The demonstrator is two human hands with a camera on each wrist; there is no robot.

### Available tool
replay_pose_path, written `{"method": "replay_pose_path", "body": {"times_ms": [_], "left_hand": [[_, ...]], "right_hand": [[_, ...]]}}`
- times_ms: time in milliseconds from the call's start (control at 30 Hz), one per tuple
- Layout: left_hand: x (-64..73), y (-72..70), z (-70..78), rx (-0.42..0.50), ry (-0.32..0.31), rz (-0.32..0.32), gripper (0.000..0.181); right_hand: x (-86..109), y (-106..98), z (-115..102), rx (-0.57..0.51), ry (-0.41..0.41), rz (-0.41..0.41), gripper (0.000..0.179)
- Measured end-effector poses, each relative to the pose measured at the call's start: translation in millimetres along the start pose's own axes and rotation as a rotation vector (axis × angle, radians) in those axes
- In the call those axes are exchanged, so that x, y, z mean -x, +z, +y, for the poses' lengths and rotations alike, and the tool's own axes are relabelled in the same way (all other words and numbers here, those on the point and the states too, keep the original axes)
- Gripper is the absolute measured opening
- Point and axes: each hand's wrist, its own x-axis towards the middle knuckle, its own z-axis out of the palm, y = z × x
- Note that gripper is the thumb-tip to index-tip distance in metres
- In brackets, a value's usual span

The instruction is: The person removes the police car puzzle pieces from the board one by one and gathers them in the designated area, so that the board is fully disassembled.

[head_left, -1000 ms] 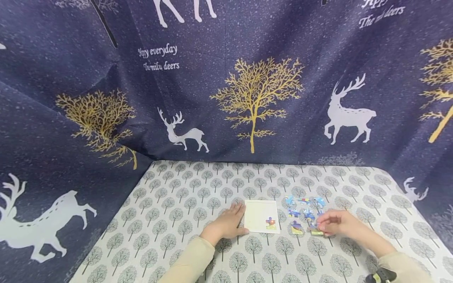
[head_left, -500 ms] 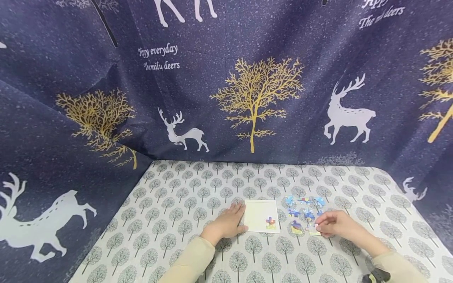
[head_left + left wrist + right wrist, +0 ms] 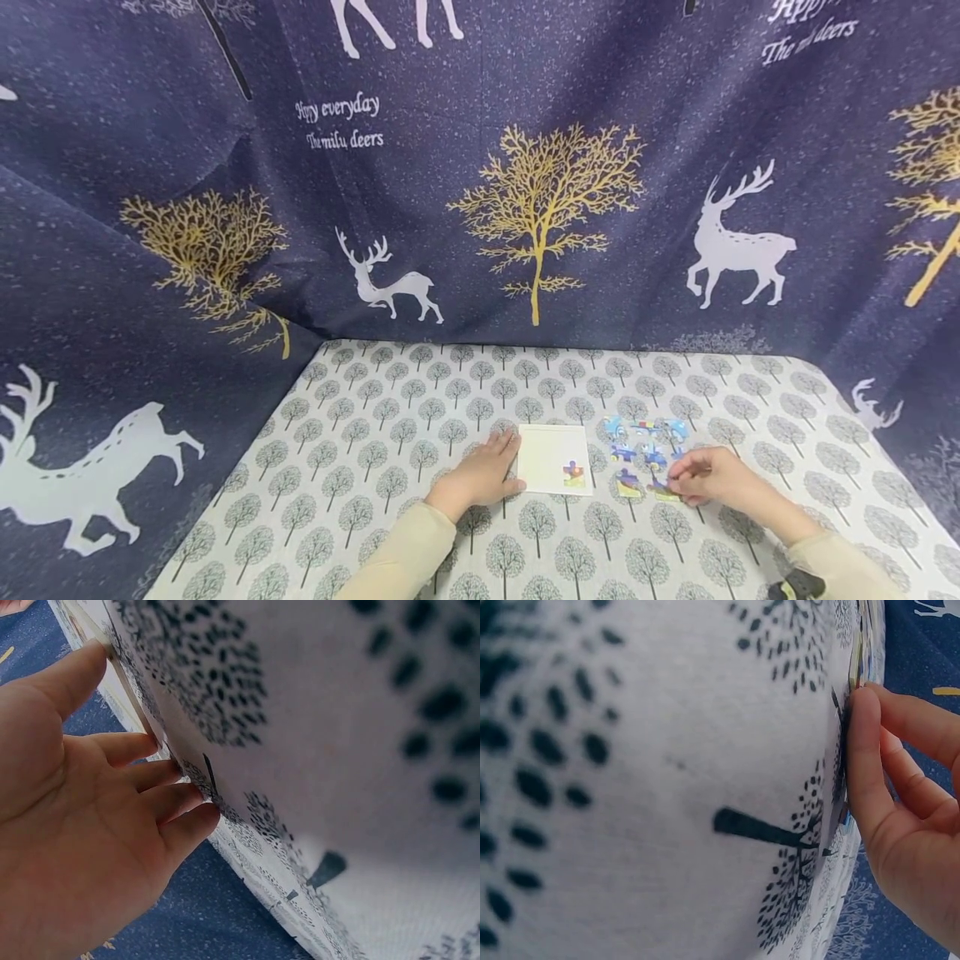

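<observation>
A square cream puzzle tray (image 3: 542,454) lies on the tablecloth, with one colourful jigsaw piece (image 3: 574,474) in its lower right corner. My left hand (image 3: 482,472) rests along the tray's left side, its fingers extended; the left wrist view has the thumb (image 3: 84,671) at the tray's edge. To the right of the tray, my right hand (image 3: 703,476) pinches a yellow-and-purple jigsaw piece (image 3: 662,492) between thumb and forefinger, low over the cloth. That piece shows edge-on in the right wrist view. My right fingers cover part of it.
Several more jigsaw pieces (image 3: 648,433), mostly blue, lie grouped right of the tray, and a purple-and-yellow piece (image 3: 628,484) sits at the group's lower left. A dark blue curtain (image 3: 420,192) with deer and trees hangs behind the tree-print tablecloth (image 3: 420,392).
My right hand has shifted slightly left with the pinched piece, which flashed pale half a second ago and now shows its printed colours. My left hand and the tray have stayed put.
</observation>
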Motion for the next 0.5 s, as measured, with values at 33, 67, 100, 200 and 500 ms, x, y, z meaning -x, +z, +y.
{"method": "replay_pose_path", "body": {"times_ms": [33,67,100,200,500], "left_hand": [[-0.3,0.4,-0.2,-0.001,-0.001,0.000,0.075],[-0.5,0.8,-0.6,-0.003,-0.001,0.000,0.076],[-1.1,1.6,-1.0,-0.008,-0.002,0.000,0.076],[-1.6,3.8,-2.0,-0.015,-0.005,0.000,0.076],[0.7,-1.4,0.0,0.003,0.004,-0.005,0.075]], "right_hand": [[-0.3,0,0,0.009,-0.004,0.003,0.021],[-0.8,0,0,0.020,-0.009,0.007,0.022],[-1.5,0,-1,0.030,-0.020,0.010,0.023],[-4.9,2,-7,0.063,-0.060,0.025,0.027],[-29.4,21,-37,0.191,-0.219,0.023,0.028]]}}
